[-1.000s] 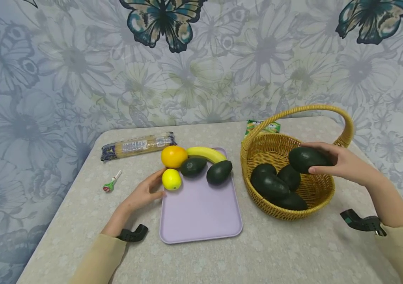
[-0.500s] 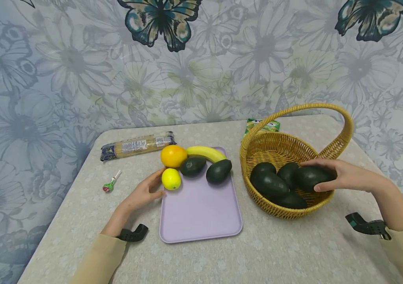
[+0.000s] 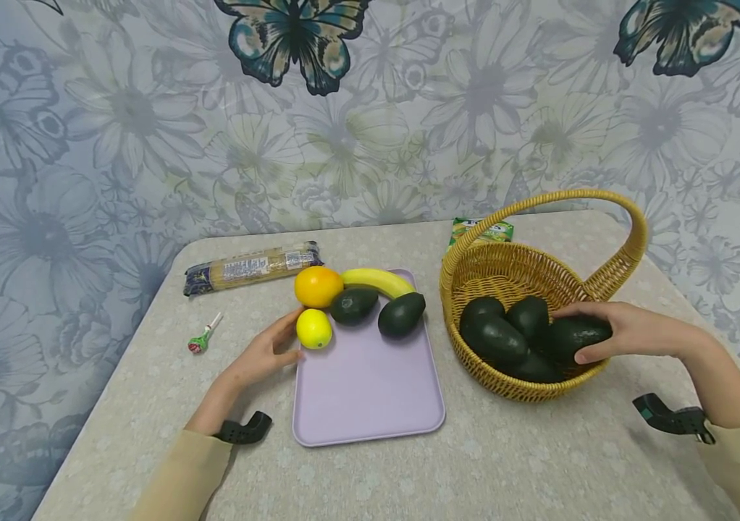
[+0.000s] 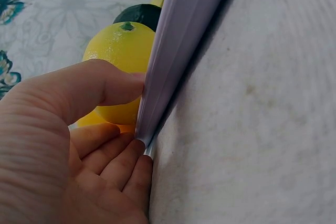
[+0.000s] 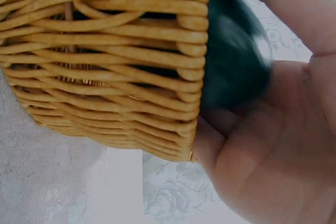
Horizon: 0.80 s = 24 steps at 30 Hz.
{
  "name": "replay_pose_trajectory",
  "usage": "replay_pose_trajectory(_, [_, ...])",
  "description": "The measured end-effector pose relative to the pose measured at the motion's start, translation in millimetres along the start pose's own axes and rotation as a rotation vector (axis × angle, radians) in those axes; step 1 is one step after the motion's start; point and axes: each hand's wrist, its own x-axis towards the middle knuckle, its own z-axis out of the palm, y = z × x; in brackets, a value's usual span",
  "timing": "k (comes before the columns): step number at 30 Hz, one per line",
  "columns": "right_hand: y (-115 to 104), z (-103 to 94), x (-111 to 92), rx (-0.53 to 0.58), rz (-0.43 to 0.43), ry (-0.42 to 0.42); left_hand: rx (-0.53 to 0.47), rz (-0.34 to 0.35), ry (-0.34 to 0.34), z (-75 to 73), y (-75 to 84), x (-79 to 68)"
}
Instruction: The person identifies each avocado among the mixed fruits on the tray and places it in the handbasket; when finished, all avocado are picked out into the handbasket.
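In the head view my right hand [image 3: 637,333] curls its thumb and fingers round a dark green avocado [image 3: 575,339], low inside the wicker basket [image 3: 526,391] at its right rim. The right wrist view shows this avocado [image 5: 236,51] against the palm, partly behind the basket's weave [image 5: 115,77]. Several more avocados [image 3: 494,339] lie beside it. My left hand [image 3: 259,358] rests at the left edge of the lilac tray [image 3: 370,398], next to a yellow lemon [image 3: 314,329]. In the left wrist view the thumb and loosely extended fingers touch the tray's side [image 4: 170,61].
Towards the tray's back lie an orange [image 3: 319,287], a banana [image 3: 379,280] and two avocados [image 3: 402,315]. A pack of spaghetti [image 3: 253,268] and a lollipop [image 3: 203,336] lie to the left. Behind the basket is a green packet [image 3: 484,230]. The basket's handle [image 3: 559,197] arches high.
My right hand has lowered the avocado from over the basket down among the others and still holds it. The left hand has stayed at the tray's edge.
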Motion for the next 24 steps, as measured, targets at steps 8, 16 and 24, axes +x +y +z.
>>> replay_pose_trajectory(8, [2,-0.5,1,0.096,-0.041,-0.035,-0.003,-0.009,-0.004,-0.2,0.7,-0.9])
replay_pose_trajectory(16, [-17,-3.2,0,0.072,-0.124,0.102,0.011,-0.008,0.006,0.5,1.1,-2.1])
replay_pose_trajectory(24, [-65,12.3,16,0.412,-0.561,0.277,0.006,0.003,0.01,-0.4,1.1,-0.9])
